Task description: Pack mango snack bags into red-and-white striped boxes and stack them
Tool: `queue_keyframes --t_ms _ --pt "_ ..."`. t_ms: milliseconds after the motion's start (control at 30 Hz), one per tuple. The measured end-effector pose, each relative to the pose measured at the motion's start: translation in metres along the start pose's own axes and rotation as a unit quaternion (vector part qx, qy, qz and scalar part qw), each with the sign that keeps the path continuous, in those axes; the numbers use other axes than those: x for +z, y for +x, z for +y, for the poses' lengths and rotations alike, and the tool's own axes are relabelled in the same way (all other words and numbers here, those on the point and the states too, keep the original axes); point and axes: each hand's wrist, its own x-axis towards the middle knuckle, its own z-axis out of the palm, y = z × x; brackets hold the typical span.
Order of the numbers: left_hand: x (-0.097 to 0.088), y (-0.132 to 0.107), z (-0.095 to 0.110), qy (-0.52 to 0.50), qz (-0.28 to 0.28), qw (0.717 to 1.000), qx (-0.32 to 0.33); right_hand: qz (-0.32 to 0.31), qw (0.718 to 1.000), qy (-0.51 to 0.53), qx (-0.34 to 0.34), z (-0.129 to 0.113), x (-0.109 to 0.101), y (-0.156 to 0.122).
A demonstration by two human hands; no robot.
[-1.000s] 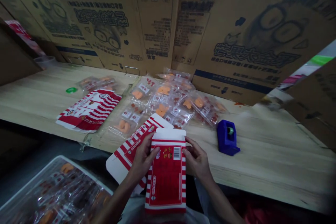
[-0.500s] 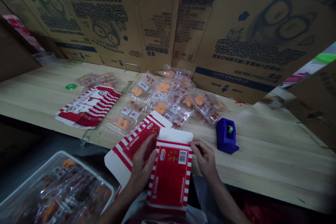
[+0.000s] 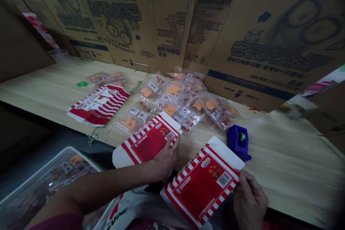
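So your right hand [image 3: 250, 199] has the near carton [image 3: 202, 188] tilted by the edge of the bench [image 3: 285, 161], fingers pinching its side next to the white flap [image 3: 226, 153]. Your left hand [image 3: 165, 158] lays slightly spread fingers on the second carton [image 3: 145, 145]; can't tell if they're gripping. Looks like the carton-handling step, so I'd guess the next move calls for keeping both steady. Can't see inside either. Clear bags [image 3: 185, 100] with orange pieces sit beyond; more are in the white-rimmed tub [image 3: 70, 148].
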Motion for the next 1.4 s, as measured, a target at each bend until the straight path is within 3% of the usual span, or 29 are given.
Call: queue_keyframes --t_ms 167,333,500,600,667,733,767,833,933,1067,1133,1200,1333,1400 --pt "0.004 -0.012 -0.016 -0.006 0.013 1.000 0.000 0.007 1.000 0.015 0.021 0.008 0.005 0.009" --pt "0.018 -0.032 -0.063 -0.024 -0.041 0.999 0.006 -0.065 0.997 -0.032 -0.013 0.020 0.025 0.020" --pt "0.023 -0.050 -0.114 -0.130 -0.031 0.989 0.058 -0.143 0.987 -0.049 -0.059 0.024 0.066 0.033" --pt "0.020 -0.053 -0.124 -0.192 -0.014 0.980 0.048 -0.190 0.978 -0.037 -0.071 0.021 0.094 0.039" --pt "0.014 -0.054 -0.121 -0.261 0.031 0.965 0.005 -0.232 0.970 -0.032 -0.067 0.019 0.108 0.039" --pt "0.006 -0.054 -0.112 -0.365 0.111 0.921 -0.083 -0.266 0.962 -0.031 -0.057 0.020 0.116 0.037" --pt "0.002 -0.054 -0.104 -0.425 0.150 0.882 -0.138 -0.278 0.959 -0.033 -0.051 0.022 0.118 0.034" --pt "-0.004 -0.053 -0.085 -0.546 0.194 0.782 -0.230 -0.293 0.954 -0.039 -0.040 0.025 0.119 0.027" --pt "-0.007 -0.049 -0.053 -0.672 0.200 0.653 -0.287 -0.304 0.951 -0.048 -0.033 0.027 0.117 0.018" --pt "0.001 -0.043 -0.031 -0.744 0.211 0.542 -0.329 -0.319 0.944 -0.069 -0.060 0.025 0.113 0.014" --pt "0.006 -0.042 -0.031 -0.763 0.205 0.513 -0.335 -0.329 0.936 -0.084 -0.089 0.025 0.111 0.014" --pt "0.009 -0.042 -0.035 -0.749 0.209 0.530 -0.338 -0.338 0.928 -0.098 -0.120 0.026 0.109 0.014" --pt "0.012 -0.043 -0.042 -0.670 0.230 0.624 -0.330 -0.359 0.910 -0.139 -0.155 0.034 0.107 0.009" --pt "0.014 -0.042 -0.040 -0.667 0.228 0.627 -0.332 -0.357 0.914 -0.134 -0.136 0.037 0.107 0.006"
